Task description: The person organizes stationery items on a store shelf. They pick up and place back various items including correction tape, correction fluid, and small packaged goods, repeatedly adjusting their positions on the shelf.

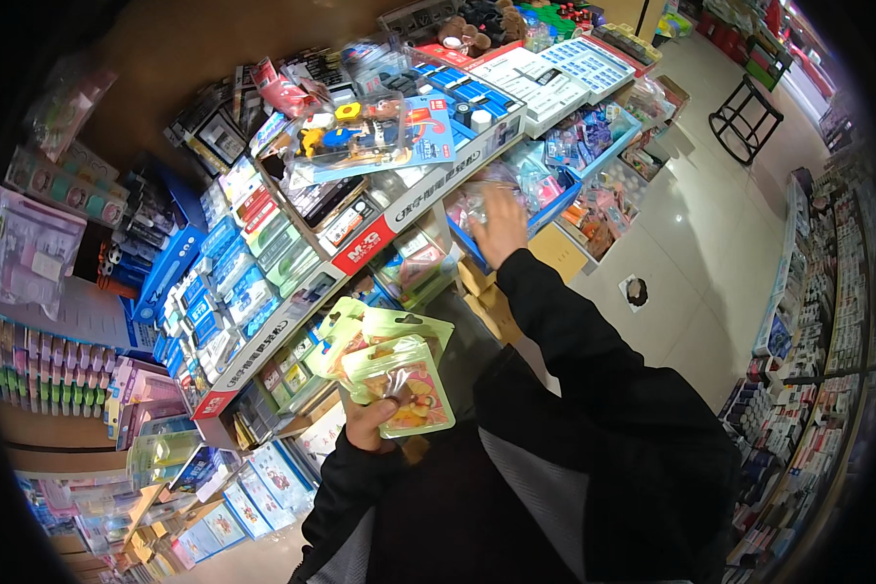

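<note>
My left hand grips several yellow-green plastic packets with hanging holes, fanned out in front of my body, the thumb on the front one. My right hand reaches over a blue bin of small plastic-wrapped goods, its fingers over clear packets at the bin's left side. The fingertips are blurred, and whether they hold anything cannot be told. A blister pack of colourful toy figures lies on top of the display rack to the left of that hand.
A tiered display rack holds many small boxes. White boxes stand at its far end, beside another blue bin. Cardboard boxes sit below. A black stool frame stands on the tiled floor. Stocked shelves line the right side.
</note>
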A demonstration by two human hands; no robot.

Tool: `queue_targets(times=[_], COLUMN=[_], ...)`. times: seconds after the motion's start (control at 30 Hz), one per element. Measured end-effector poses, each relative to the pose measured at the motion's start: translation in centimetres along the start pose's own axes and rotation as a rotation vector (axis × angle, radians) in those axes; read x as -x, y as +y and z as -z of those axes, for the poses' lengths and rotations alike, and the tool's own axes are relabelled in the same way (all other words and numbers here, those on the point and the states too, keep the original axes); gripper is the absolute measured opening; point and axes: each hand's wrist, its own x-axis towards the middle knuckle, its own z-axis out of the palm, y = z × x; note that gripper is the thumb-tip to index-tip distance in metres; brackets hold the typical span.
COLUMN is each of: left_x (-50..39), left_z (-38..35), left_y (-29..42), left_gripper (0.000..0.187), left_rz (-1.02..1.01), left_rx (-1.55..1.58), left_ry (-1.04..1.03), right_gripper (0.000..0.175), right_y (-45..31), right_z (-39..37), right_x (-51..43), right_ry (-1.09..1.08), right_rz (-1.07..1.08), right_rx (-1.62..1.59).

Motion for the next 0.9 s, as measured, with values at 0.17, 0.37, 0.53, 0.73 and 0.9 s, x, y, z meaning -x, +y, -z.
queue_targets(times=[0.17,0.37,0.53,0.73,0.9], left_x=[-0.4,0.6,0.2,1.0,2.3], left_z=[-0.5,-0.8,0.4,-0.7,0.2], left_y=[0.1,0.5,0.5,1.7,3.2], left_gripper=[0.076,0.071,0.07,0.074,0.084], left_rz=[-0.014,-0.076,-0.145,-0.153,-0.296], left_rx=[0.025,0.16,0.101,0.119,0.123], left_ry=[-0.026,0.08,0.021,-0.129,-0.167], right_gripper=[0.038,0.018,0.039,0.016,0.058], right_y=[0.8,0.1,-9.1,-26.6,-37.8], right_z=[-0.6,8.6,18.6,24.3,24.7], right_x=[-2.0,-3.4,-7.1,-14.1,-18.2], right_ry=[-0.358,0.453,0.394,-0.277,-0.429], right_rz=[0.223,-0.645,-0.09,0.578,0.816], right_rx=[0.08,-1.032,-1.326,-1.086,-0.984])
